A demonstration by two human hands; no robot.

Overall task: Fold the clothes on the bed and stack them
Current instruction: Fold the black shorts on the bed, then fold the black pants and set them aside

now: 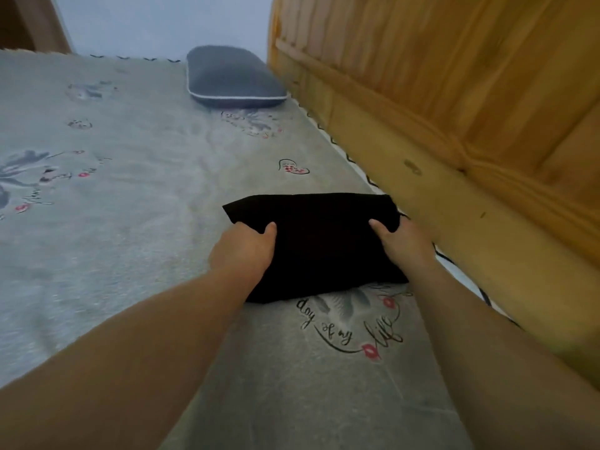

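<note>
head view is showing both hands gripping a folded black cloth (319, 245) that is lying on the bed (130, 190), close beside the wooden board (454, 131) on the right; the left hand (243, 251) is pinching the cloth's left edge, thumb on top and fingers tucked under, and the right hand (402, 241) is doing the same at the right edge. no other clothes and no stack are showing, so this piece is probably starting one. risks, as i am judging them: the two hands lifting unevenly could be letting the fold sag open; the right corner, sitting near the gap by the board, could be slipping into it; the plush sheet could be dragging a lower layer loose if the cloth is being slid. a grey pillow (233, 77) is lying well apart at the head. writing on the sheet is reading "day of my life" in script; the cloth is showing no label
</note>
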